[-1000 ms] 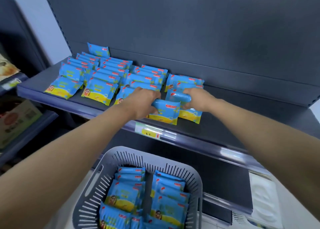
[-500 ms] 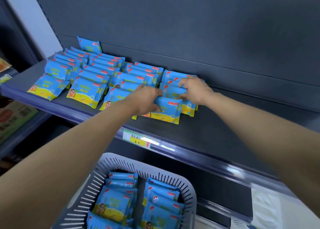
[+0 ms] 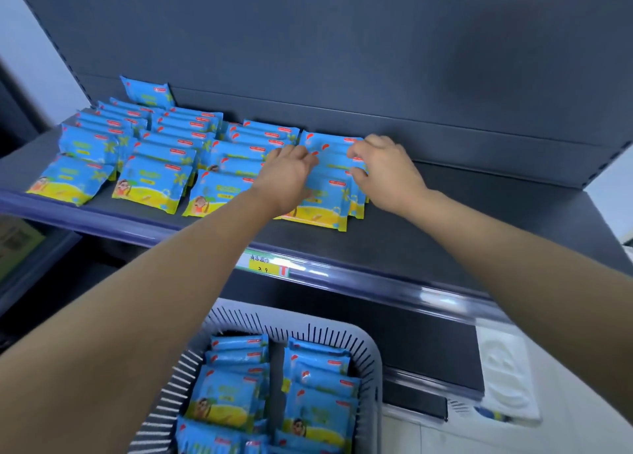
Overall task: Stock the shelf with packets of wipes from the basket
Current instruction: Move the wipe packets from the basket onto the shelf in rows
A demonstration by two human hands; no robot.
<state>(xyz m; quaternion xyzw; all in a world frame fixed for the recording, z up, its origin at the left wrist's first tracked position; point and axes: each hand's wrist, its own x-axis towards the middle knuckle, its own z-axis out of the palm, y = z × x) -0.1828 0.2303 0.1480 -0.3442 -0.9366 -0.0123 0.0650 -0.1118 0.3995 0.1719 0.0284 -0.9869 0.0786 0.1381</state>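
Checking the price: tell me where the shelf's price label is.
In the head view, the price label sits on the shelf's front rail, centre-left, directly above the basket.

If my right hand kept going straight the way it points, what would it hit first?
The right hand would meet the rightmost row of packets, which its fingers touch now; beyond them probably the left hand, though depth is unclear.

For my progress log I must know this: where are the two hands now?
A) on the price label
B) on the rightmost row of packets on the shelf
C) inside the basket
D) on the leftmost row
B: the left hand and the right hand both touch the rightmost row of packets on the shelf, away from the basket.
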